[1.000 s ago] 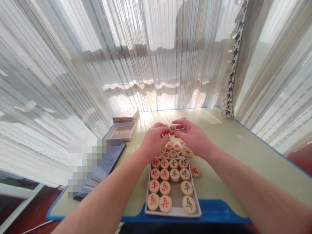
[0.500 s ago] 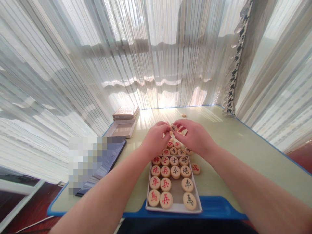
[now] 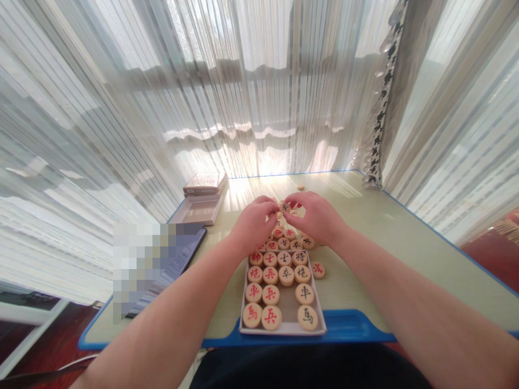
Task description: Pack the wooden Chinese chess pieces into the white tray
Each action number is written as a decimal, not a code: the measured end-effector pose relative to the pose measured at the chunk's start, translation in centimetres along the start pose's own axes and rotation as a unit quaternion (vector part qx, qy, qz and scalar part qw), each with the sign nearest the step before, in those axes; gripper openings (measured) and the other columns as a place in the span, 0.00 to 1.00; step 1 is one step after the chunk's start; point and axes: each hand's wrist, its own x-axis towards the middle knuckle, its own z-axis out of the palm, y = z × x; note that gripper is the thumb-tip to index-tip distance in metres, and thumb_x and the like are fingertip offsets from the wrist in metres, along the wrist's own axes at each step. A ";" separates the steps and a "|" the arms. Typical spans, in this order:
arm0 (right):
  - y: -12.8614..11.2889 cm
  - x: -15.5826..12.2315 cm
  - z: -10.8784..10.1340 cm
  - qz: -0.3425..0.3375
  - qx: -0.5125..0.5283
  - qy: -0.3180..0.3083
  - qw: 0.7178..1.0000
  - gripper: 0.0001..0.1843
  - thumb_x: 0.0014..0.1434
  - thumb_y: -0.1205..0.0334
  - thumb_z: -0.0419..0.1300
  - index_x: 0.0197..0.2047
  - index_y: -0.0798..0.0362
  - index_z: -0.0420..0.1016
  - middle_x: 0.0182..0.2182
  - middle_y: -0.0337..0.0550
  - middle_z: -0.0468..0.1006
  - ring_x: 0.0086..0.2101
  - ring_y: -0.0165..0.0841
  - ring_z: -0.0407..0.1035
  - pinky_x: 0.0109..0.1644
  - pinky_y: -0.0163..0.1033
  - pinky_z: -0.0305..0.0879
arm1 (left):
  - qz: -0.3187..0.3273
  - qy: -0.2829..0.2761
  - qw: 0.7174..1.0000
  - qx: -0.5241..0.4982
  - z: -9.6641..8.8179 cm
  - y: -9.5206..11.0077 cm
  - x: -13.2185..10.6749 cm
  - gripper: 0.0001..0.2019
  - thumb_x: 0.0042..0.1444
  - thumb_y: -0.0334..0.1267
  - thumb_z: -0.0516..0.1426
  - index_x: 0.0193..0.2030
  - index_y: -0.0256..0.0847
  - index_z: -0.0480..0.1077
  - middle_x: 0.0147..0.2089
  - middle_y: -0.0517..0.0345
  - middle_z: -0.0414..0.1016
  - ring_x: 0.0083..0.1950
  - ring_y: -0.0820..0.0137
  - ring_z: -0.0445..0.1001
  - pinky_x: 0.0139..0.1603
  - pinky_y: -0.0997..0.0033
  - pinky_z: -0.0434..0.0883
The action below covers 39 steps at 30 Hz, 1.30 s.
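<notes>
- Xiangqi piece [image 3: 284,207], round, wooden, dark-inked, sits between both hands above the tray.
- Right hand [image 3: 313,217]: grip closed on that piece, fingers arched over it, forearm reaching in from the lower right.
- Left hand [image 3: 254,222]: curled, fingers just beside the piece; whether this grip holds anything is hidden.
- More xiangqi pieces [image 3: 286,275] fill a white cardboard tray [image 3: 283,331] and heap beyond it; one lies just beside its right wall.
- Pale green desk [image 3: 365,259] with a blue edge carries stacked boxes [image 3: 205,183] and a pixelated flat device [image 3: 162,270].
- Sheer curtains [image 3: 162,108] hang behind.
</notes>
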 end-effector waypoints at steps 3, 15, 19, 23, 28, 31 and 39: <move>0.4 0.0 0.3 -0.006 -0.004 -0.013 1.000 0.09 0.51 0.58 0.58 0.35 0.53 0.72 0.33 0.44 0.75 0.36 0.35 0.67 0.41 0.39 0.62 | 0.004 -0.009 1.000 0.019 0.2 0.0 0.0 0.09 0.51 0.28 0.51 0.34 0.38 0.73 0.39 0.54 0.71 0.42 0.69 0.71 0.48 0.67 0.69; -3.7 -2.6 -2.2 0.026 0.044 0.010 0.999 0.12 0.49 0.54 0.58 0.32 0.54 0.70 0.26 0.38 0.70 0.26 0.29 0.60 0.31 0.35 0.57 | 0.067 0.127 0.988 0.059 -3.3 2.9 -1.1 0.15 0.54 0.23 0.48 0.44 0.38 0.69 0.45 0.52 0.70 0.45 0.70 0.69 0.46 0.67 0.69; -6.9 -6.6 -3.2 -0.051 0.021 -0.154 0.987 0.12 0.47 0.53 0.60 0.31 0.52 0.73 0.23 0.36 0.69 0.25 0.28 0.61 0.29 0.33 0.55 | 0.046 0.195 0.980 -0.004 -4.2 4.0 -3.4 0.12 0.56 0.25 0.49 0.43 0.38 0.68 0.44 0.53 0.70 0.44 0.73 0.70 0.45 0.72 0.70; -8.8 -9.2 -4.4 -0.037 -0.034 -0.192 0.980 0.11 0.46 0.55 0.60 0.32 0.51 0.74 0.26 0.38 0.72 0.27 0.29 0.63 0.29 0.33 0.55 | 0.010 0.232 0.973 0.004 -3.6 3.2 -6.4 0.16 0.56 0.25 0.48 0.51 0.39 0.63 0.46 0.51 0.69 0.45 0.71 0.70 0.47 0.69 0.69; -9.1 -9.0 -5.4 -0.009 -0.091 -0.219 0.972 0.11 0.46 0.52 0.60 0.31 0.49 0.75 0.23 0.36 0.72 0.25 0.29 0.63 0.27 0.33 0.52 | -0.036 0.248 0.968 0.015 -2.3 1.9 -8.1 0.17 0.55 0.25 0.49 0.52 0.38 0.60 0.43 0.51 0.70 0.45 0.69 0.69 0.48 0.66 0.69; -9.1 -8.5 -5.3 0.012 -0.103 -0.233 0.967 0.12 0.46 0.51 0.60 0.30 0.49 0.76 0.22 0.36 0.73 0.24 0.29 0.63 0.25 0.33 0.51 | -0.021 0.206 0.978 0.010 -1.8 2.2 -8.2 0.18 0.55 0.25 0.49 0.52 0.40 0.61 0.43 0.52 0.70 0.46 0.69 0.70 0.49 0.66 0.68; -9.4 -8.6 -4.1 0.009 -0.133 -0.229 0.964 0.11 0.44 0.51 0.60 0.27 0.49 0.75 0.22 0.38 0.74 0.24 0.30 0.64 0.25 0.34 0.51 | -0.039 0.190 0.981 -0.003 -1.8 2.5 -8.0 0.15 0.53 0.24 0.49 0.48 0.38 0.63 0.44 0.51 0.70 0.45 0.69 0.71 0.45 0.68 0.70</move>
